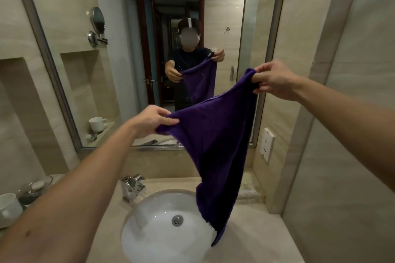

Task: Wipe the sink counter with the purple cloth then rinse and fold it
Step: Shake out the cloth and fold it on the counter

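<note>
Fold step judged in hand: purple cloth [215, 141] is pinched at top corners by left hand [149, 121] and right hand [275, 81], hung above sink basin [149, 230] at 6 o'clock; corners to be brought together next.

Bathroom, sink [149, 239], faucet [132, 187], wall mirror [119, 53]

Bare forearms, left hand [152, 120] and right hand [274, 80]; mirror reflection: dark short-sleeved shirt [188, 55], white head strap [189, 23].
</note>
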The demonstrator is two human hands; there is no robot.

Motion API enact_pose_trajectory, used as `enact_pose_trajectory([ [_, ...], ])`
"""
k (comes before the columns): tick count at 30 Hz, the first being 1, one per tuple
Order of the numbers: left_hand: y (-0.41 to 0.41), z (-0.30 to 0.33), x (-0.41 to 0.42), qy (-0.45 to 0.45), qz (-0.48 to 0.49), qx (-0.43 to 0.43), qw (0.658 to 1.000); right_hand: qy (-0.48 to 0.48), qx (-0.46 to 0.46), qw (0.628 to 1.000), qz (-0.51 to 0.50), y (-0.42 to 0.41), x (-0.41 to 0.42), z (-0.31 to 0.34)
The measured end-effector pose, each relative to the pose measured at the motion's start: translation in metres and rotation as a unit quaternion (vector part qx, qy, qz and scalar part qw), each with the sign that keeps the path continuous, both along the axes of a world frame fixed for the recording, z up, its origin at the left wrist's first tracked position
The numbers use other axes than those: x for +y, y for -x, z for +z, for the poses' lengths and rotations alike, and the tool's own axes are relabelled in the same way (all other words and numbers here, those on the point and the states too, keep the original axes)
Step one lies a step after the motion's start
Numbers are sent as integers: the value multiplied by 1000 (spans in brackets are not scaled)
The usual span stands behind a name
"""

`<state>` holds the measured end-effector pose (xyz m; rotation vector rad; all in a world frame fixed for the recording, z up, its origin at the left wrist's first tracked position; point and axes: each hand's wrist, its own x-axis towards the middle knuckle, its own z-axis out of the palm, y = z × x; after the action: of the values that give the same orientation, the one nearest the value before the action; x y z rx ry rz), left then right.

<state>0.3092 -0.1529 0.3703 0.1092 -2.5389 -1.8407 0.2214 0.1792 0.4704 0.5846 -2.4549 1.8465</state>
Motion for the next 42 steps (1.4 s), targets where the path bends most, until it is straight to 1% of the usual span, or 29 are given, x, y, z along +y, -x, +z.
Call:
enact_pose_trajectory([
  [2,0,29,-5,12,-2,20,1000,-18,-28,999,7,2,13,-3],
  [5,-3,71,-6,55,-39,1,998,-36,-52,998,28,6,29,-7],
  [7,-7,91,-5,89,-51,-13,995,-39,-52,997,48,5,33,-9],
  [9,-12,102,-4,99,-61,-15,993,-36,-42,997,53,4,34,-10],
  [12,-15,107,-5,59,-96,-23,993,-19,-22,999,41,4,36,-9],
  [17,-15,91,-14,-44,-115,2,992,45,-34,998,5,7,43,-7],
  [19,-18,85,-13,-80,-102,18,991,64,-41,997,-3,8,47,-7],
  [21,-17,83,-11,-101,-66,40,992,84,-50,995,7,8,51,-6],
  [24,-14,82,-6,-68,-5,61,996,95,-52,994,30,8,57,-6],
  [26,-13,86,-1,-60,14,63,996,88,-51,994,30,9,59,-7],
  [31,-6,94,10,-87,-18,83,993,102,-54,993,8,15,71,-7],
  [35,6,91,11,-91,-13,57,994,124,-62,988,-64,23,77,-8],
  [37,13,89,13,-89,11,54,995,134,-62,985,-87,29,77,-10],
  [39,21,89,18,-67,39,64,995,148,-66,982,-96,36,76,-10],
  [42,33,93,28,-31,110,87,990,163,-56,980,-100,46,73,-8],
])
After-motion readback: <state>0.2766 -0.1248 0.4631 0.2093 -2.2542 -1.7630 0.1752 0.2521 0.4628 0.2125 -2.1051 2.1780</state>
